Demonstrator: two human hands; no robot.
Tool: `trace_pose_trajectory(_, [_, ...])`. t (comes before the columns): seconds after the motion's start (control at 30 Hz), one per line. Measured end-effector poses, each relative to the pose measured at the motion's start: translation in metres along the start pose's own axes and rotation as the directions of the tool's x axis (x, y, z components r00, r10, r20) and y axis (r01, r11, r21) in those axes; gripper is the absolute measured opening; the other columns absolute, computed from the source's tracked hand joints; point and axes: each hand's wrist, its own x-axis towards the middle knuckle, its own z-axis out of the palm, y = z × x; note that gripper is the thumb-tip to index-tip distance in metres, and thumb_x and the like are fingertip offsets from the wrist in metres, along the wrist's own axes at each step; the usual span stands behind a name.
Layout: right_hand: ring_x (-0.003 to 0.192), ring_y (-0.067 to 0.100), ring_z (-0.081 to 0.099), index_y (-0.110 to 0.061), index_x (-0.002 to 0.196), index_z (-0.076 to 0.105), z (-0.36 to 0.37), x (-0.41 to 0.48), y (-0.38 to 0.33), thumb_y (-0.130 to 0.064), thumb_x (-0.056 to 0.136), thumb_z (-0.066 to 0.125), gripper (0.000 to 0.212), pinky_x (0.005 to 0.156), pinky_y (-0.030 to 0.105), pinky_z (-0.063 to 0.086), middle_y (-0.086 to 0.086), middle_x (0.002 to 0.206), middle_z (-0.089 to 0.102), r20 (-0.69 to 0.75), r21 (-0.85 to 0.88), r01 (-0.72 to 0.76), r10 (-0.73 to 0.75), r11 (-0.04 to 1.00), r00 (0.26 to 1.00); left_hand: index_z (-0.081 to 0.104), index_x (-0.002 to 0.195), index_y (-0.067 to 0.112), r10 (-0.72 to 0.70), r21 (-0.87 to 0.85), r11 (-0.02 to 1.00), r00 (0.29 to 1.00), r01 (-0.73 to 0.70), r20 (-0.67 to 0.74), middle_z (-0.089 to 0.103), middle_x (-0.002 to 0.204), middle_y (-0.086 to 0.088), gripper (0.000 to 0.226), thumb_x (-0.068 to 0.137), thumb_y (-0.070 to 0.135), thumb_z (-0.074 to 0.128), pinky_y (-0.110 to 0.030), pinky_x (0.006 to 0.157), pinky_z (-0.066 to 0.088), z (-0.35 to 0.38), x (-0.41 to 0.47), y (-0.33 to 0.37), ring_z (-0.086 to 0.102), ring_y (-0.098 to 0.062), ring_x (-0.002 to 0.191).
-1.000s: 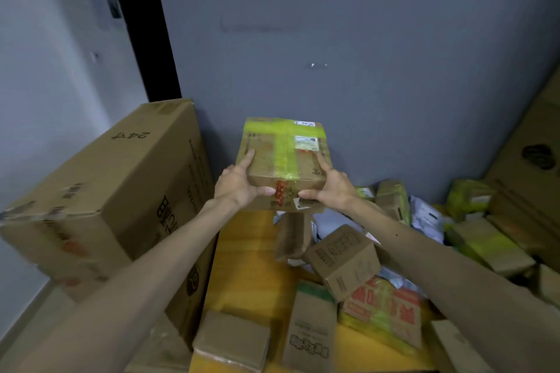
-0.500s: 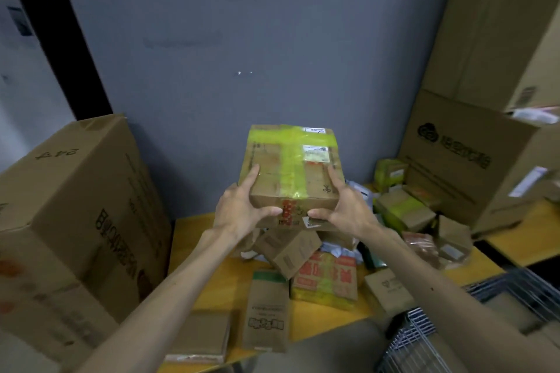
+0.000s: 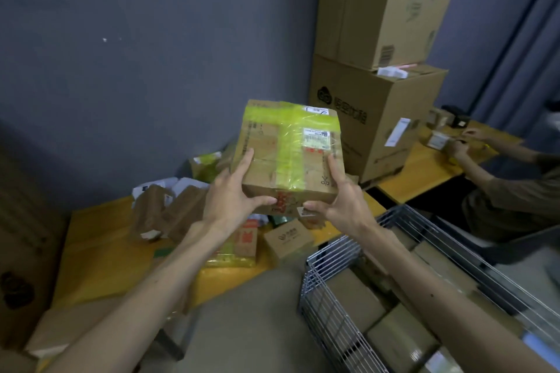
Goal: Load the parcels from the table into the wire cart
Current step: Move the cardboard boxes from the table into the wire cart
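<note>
Above the bench, at the centre of the head view, I hold the yellow-taped parcel aloft, the left grip clasping its 9 o'clock side and the right grip its 3 o'clock side, thumbs on the near face. Down at 5 o'clock the wire cart already carries flat boxes, so I would swing the parcel level that way, clear the near rim, and lower it flat onto a box top before letting go.
</note>
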Motion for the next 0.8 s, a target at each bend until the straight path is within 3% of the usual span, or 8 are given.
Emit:
trace_pose_trajectory(0.1, [0.121,0.024,0.053,-0.035,0.156,-0.005,-0.025,-0.023,0.037,-0.038,0.073,0.085,0.122,0.103,0.043,0.047,0.005,0.139,0.051,-0.015,-0.010,-0.035,0.035,0.999,0.999,0.012,0.156,0.043,0.007,0.011,1.000,0.998,-0.007,0.064,0.040,0.154,-0.008,0.112,0.067,0.060,0.079,-0.037,0.107,0.038,0.038,-0.006,0.031,0.036,-0.030,0.139])
trace_pose_trajectory(0.2, [0.128,0.021,0.049,-0.025,0.158,-0.001,-0.044,-0.047,0.066,-0.029,0.074,0.085,0.121,0.107,0.034,0.042,0.004,0.147,0.045,-0.033,0.011,-0.060,0.060,0.998,0.998,0.014,0.155,0.044,0.029,-0.019,0.999,0.992,-0.027,0.124,0.044,0.150,-0.009,0.114,0.065,0.060,0.080,-0.037,0.104,0.041,0.073,-0.008,0.051,0.040,-0.030,0.135])
trace_pose_trajectory(0.43, [0.128,0.020,0.048,-0.028,0.158,-0.001,-0.069,-0.074,0.120,-0.029,0.073,0.086,0.121,0.107,0.035,0.041,0.007,0.149,0.042,-0.063,-0.029,-0.198,0.195,0.980,0.979,0.010,0.156,0.044,0.071,-0.066,0.996,0.963,-0.055,0.259,0.043,0.149,-0.012,0.114,0.067,0.058,0.080,-0.036,0.103,0.043,0.140,-0.005,0.079,0.044,-0.030,0.132])
trace_pose_trajectory(0.67, [0.127,0.024,0.049,-0.024,0.157,0.002,-0.079,-0.094,0.170,-0.027,0.074,0.086,0.118,0.094,0.018,0.036,0.010,0.146,0.046,-0.090,-0.057,-0.283,0.277,0.957,0.957,0.006,0.155,0.045,0.105,-0.107,0.992,0.925,-0.070,0.365,0.044,0.144,-0.011,0.113,0.070,0.057,0.079,-0.037,0.095,0.048,0.204,-0.004,0.088,0.048,-0.028,0.125])
trace_pose_trajectory(0.8, [0.125,0.024,0.050,-0.020,0.158,0.005,-0.081,-0.103,0.208,-0.026,0.074,0.086,0.117,0.090,0.015,0.035,0.012,0.144,0.047,-0.055,-0.048,-0.319,0.316,0.947,0.947,0.004,0.154,0.047,0.082,-0.106,0.994,0.900,-0.040,0.428,0.040,0.147,-0.015,0.113,0.069,0.059,0.079,-0.042,0.099,0.049,0.238,-0.009,0.094,0.045,-0.031,0.129])
